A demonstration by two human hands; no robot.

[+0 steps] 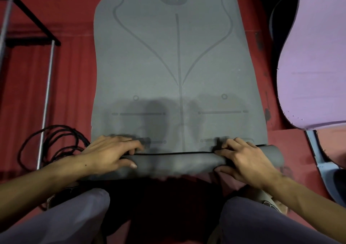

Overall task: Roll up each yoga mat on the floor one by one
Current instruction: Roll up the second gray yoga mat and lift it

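Observation:
A grey yoga mat (pixel 177 56) with printed alignment lines lies flat on the red floor and stretches away from me. Its near end is rolled into a thin grey roll (pixel 174 162) lying across my view. My left hand (pixel 110 153) grips the roll's left part, fingers curled over the top and thumb on the near side. My right hand (pixel 243 156) grips the right part the same way. A short stub of the roll sticks out past my right hand.
A purple mat (pixel 314 65) lies unrolled to the right, with a blue mat edge (pixel 322 168) under it. A coil of black cable (pixel 56 142) and a metal rack leg (pixel 46 101) stand at the left. My knees fill the bottom of the view.

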